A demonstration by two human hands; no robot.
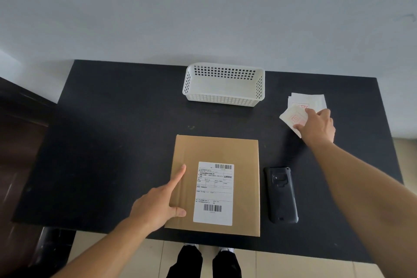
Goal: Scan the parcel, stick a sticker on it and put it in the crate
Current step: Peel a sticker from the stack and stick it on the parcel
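While the left hand [158, 203] lies open on the parcel [216, 185], the right hand [316, 124] pinches stickers [293, 117] on the black table [112, 142].

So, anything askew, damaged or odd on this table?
Only the stickers are untidy, fanned in a loose pile under the right hand. The parcel, scanner and empty crate look undamaged.

Matt brown cardboard parcel [214, 185], white paper label [213, 194], perforated white plastic crate [223, 97], matt black table [112, 142]
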